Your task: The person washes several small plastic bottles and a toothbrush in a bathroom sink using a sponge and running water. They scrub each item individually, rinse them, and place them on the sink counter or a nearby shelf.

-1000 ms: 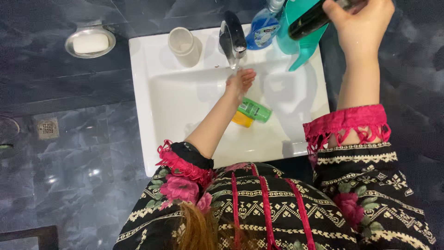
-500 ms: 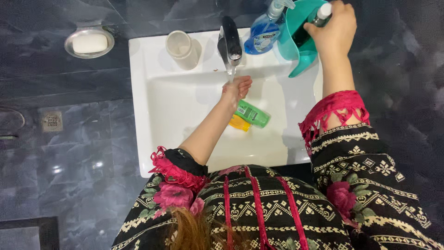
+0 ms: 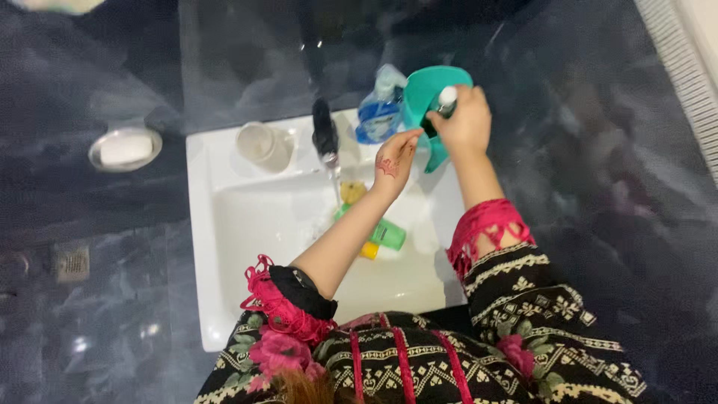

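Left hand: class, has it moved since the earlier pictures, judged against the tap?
Yes. The left hand was under the tap spout; now it is to the tap's right, by the teal jug.

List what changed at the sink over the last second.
The right hand lowered the dark bottle into the teal jug. The left hand left the tap stream and rose towards the jug. The green bottle stayed in the basin.

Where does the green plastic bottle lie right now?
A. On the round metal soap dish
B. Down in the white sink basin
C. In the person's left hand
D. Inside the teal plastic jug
B: the green plastic bottle lies on its side in the white sink basin, beside the person's left forearm.
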